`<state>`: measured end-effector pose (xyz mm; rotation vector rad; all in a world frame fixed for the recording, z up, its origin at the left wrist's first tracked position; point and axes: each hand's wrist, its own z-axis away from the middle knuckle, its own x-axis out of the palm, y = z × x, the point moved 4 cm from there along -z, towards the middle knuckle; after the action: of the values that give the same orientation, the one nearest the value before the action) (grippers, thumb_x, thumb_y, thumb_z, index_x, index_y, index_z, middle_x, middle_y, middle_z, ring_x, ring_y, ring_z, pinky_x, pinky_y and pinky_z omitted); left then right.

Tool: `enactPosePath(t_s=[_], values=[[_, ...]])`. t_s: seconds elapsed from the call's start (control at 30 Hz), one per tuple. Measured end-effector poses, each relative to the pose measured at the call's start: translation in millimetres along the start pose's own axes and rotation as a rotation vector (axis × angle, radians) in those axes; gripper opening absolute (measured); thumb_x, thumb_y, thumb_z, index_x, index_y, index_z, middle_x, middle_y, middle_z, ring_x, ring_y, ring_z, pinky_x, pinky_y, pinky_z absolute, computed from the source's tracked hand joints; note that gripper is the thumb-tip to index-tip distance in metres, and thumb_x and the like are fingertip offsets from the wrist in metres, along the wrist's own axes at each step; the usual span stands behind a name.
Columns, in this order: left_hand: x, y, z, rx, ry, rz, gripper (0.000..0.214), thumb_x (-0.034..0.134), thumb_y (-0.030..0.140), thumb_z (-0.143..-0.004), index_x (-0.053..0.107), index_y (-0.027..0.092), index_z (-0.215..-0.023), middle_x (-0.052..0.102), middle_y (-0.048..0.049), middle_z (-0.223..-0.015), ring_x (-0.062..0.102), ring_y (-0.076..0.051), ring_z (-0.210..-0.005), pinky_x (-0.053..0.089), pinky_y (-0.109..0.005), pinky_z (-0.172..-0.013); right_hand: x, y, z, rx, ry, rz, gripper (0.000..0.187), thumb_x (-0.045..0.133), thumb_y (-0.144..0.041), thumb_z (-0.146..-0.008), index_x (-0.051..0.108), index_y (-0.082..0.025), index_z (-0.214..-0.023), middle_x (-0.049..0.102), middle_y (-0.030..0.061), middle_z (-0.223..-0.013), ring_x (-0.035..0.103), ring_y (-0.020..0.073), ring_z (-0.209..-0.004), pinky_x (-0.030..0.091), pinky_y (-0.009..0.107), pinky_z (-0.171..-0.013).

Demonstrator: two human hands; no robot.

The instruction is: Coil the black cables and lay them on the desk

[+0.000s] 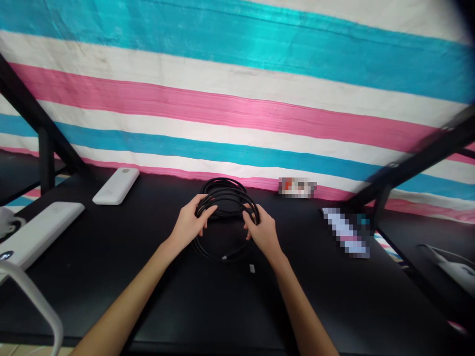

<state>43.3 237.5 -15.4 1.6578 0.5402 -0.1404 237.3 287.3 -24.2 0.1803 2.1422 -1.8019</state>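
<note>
A black cable [226, 198] wound into several loose loops is held up between my two hands, above the black table. My left hand [192, 217] grips the left side of the coil, thumb on the inside and fingers wrapped round the strands. On the opposite side my right hand [261, 225] is closed round the loops in the same way. One lower loop hangs toward me and ends in a small connector with a light tip [224, 257]. A little grey-white piece [252, 268] lies on the table just below the coil.
Two white power-bank-like boxes [117, 186] lie at the left of the black table [208, 306]. A white curved tube [40, 301] crosses the lower left. Blurred-out items [345, 232] sit at the right. Behind hangs a striped sheet [237, 109], between black slanted frame bars [419, 163].
</note>
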Motion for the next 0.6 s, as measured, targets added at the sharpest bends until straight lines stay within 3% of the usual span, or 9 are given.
enactPosePath(t_s=[0.1,0.17,0.3,0.4,0.5,0.6], values=[[-1.9,-2,-1,0.093,0.051,-0.431,0.034,0.046,0.043,-0.086,0.054,0.022,-0.111,0.065,-0.0019,-0.067,0.064,-0.019,-0.059,0.042,-0.023,-0.053,0,3,0,-0.036,0.024,0.104,0.029,0.055,-0.038,-0.078,0.060,-0.018,-0.098,0.054,-0.0044,-0.053,0.048,0.0087,-0.033,0.042,0.019,-0.033],[-0.9,-3,-1,0.115,0.034,-0.516,0.035,0.040,0.043,-0.089,0.053,0.022,-0.113,0.069,-0.0043,-0.078,0.066,-0.023,-0.070,0.045,-0.027,-0.060,-1,5,-1,-0.071,0.073,0.171,0.027,0.055,-0.040,-0.078,0.063,-0.017,-0.089,0.055,-0.0025,-0.054,0.050,0.0095,-0.035,0.042,0.020,-0.036],[4.3,-3,1,0.147,0.013,-0.482,0.037,0.039,0.042,-0.089,0.054,0.023,-0.117,0.070,-0.0057,-0.093,0.067,-0.023,-0.079,0.048,-0.030,-0.070,0,7,-2,-0.181,0.161,0.279,0.029,0.056,-0.040,-0.077,0.063,-0.018,-0.094,0.060,-0.0003,-0.061,0.051,0.0102,-0.043,0.045,0.022,-0.046],[11.4,-6,3,0.155,0.016,-0.432,0.033,0.043,0.038,-0.087,0.057,0.024,-0.115,0.071,-0.0048,-0.091,0.067,-0.022,-0.079,0.048,-0.030,-0.073,2,7,-1,-0.230,0.177,0.310,0.031,0.057,-0.038,-0.076,0.060,-0.019,-0.100,0.063,-0.0002,-0.066,0.052,0.0105,-0.047,0.044,0.022,-0.051],[18.6,-11,6,0.147,-0.002,-0.359,0.030,0.047,0.028,-0.084,0.059,0.025,-0.111,0.071,-0.0046,-0.087,0.066,-0.022,-0.076,0.048,-0.030,-0.072,2,7,-2,-0.252,0.157,0.435,0.023,0.056,-0.041,-0.076,0.061,-0.019,-0.073,0.060,-0.0002,-0.057,0.051,0.0115,-0.047,0.039,0.022,-0.051],[23.8,-10,8,0.159,-0.051,-0.244,0.031,0.048,0.021,-0.080,0.062,0.026,-0.107,0.070,-0.0039,-0.088,0.066,-0.022,-0.077,0.047,-0.031,-0.072,-2,7,-4,-0.250,0.141,0.616,0.036,0.056,-0.045,-0.076,0.053,-0.019,-0.051,0.055,0.0011,-0.047,0.050,0.0136,-0.046,0.033,0.024,-0.049]])
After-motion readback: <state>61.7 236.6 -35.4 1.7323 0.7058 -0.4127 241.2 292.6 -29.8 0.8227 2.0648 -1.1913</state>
